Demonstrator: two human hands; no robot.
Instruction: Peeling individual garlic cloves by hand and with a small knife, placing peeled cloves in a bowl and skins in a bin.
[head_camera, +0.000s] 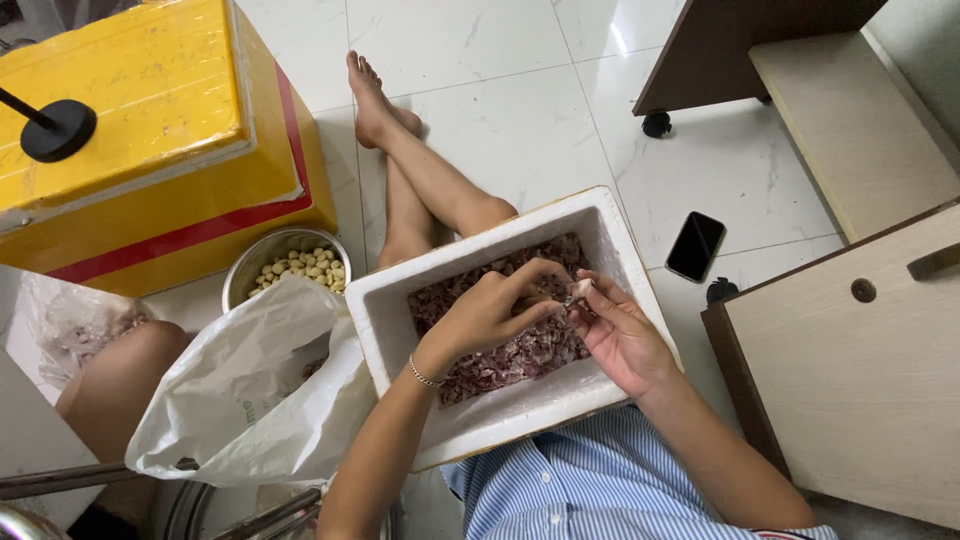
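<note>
A white foam box (390, 320) rests on my lap, filled with purplish-pink peels and husks (520, 350). Above it my left hand (490, 310), with a thin bracelet at the wrist, pinches at a small pale clove-like piece (581, 290). My right hand (615, 330) holds that same piece from the other side with its fingertips. Both hands meet over the right half of the box.
A metal bowl (255, 268) of pale peeled pieces stands left of the box, beside a white plastic bag (250, 390) and a yellow foam box (150, 130). A black phone (695, 246) lies on the tile floor. Wooden furniture (850, 360) stands to the right.
</note>
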